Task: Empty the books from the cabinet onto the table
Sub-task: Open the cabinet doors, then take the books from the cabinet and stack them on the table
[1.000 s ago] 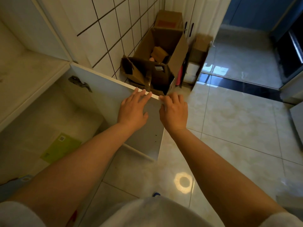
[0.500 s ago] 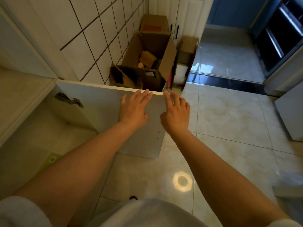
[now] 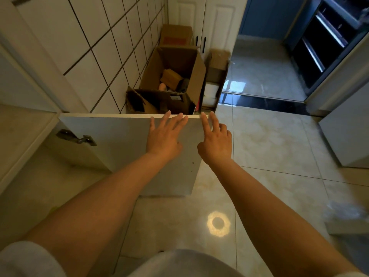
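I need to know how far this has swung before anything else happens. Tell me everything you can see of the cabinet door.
The cabinet door is a flat, pale grey-white panel with a lighter top edge, standing open, swung out from the cabinet over the tiled floor. A dark metal hinge sits on its inner face near the cabinet side; small holes show near its free edge. The left hand lies flat on the inner face, fingers straight. The right hand reaches its outer top corner with extended fingers.
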